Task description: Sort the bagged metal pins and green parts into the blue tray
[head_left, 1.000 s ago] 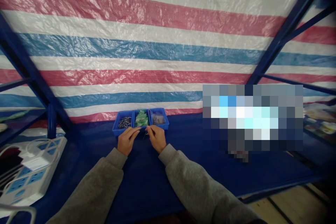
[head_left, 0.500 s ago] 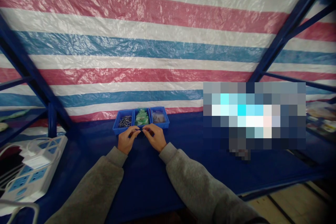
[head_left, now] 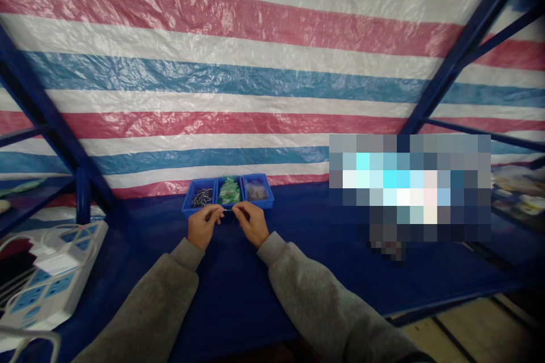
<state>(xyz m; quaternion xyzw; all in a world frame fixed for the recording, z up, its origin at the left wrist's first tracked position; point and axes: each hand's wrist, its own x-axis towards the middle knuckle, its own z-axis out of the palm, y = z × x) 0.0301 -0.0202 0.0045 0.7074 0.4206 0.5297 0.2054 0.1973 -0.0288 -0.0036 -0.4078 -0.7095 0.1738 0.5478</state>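
Observation:
My left hand point(head_left: 202, 226) and my right hand point(head_left: 252, 223) face each other just in front of three blue bins. Both are closed in a pinch, fingertips a short gap apart. Between them runs a small, thin, light-coloured piece point(head_left: 228, 210), too small to name. The left bin point(head_left: 186, 205) holds dark and silvery metal pieces point(head_left: 202, 198) like screws or pins. Green-and-clear packets point(head_left: 230, 190) fill the middle bin. In the right bin point(head_left: 269, 203) lie clear greyish plastic pieces point(head_left: 256, 189).
A white power strip point(head_left: 63, 295) with cables and a white plug adapter point(head_left: 55, 255) lies at the left. Behind the blue tabletop point(head_left: 238, 306) hangs a striped plastic sheet point(head_left: 238, 79). Blue metal posts point(head_left: 447, 74) slant at both sides. A pixelated patch covers the right side.
My left hand has shifted slightly left, widening the gap between the fingertips. The thin light piece now shows between them. My right hand has barely moved.

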